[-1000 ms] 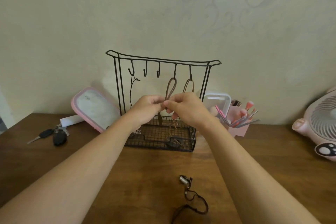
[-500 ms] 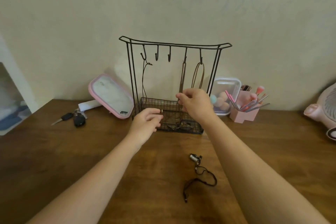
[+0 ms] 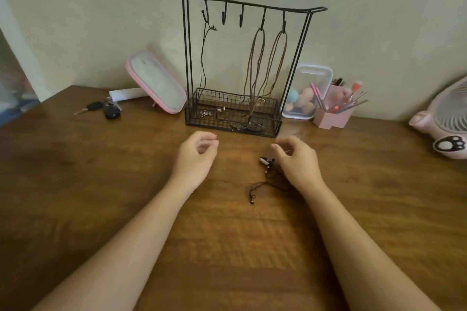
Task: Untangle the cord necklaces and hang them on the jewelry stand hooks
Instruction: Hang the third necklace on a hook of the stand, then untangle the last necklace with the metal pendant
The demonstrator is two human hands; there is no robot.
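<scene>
Our left hand (image 3: 195, 156) and right hand (image 3: 299, 163) are back from the stand (image 3: 187, 58), loose and empty; 1 unhung necklace (image 3: 264, 160) lies by the right.

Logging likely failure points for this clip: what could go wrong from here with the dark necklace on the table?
The dark necklace lies kinked beside the right hand; lifting it by one strand may tighten a knot. On the way to a free hook it could snag the hanging brown cords.
</scene>
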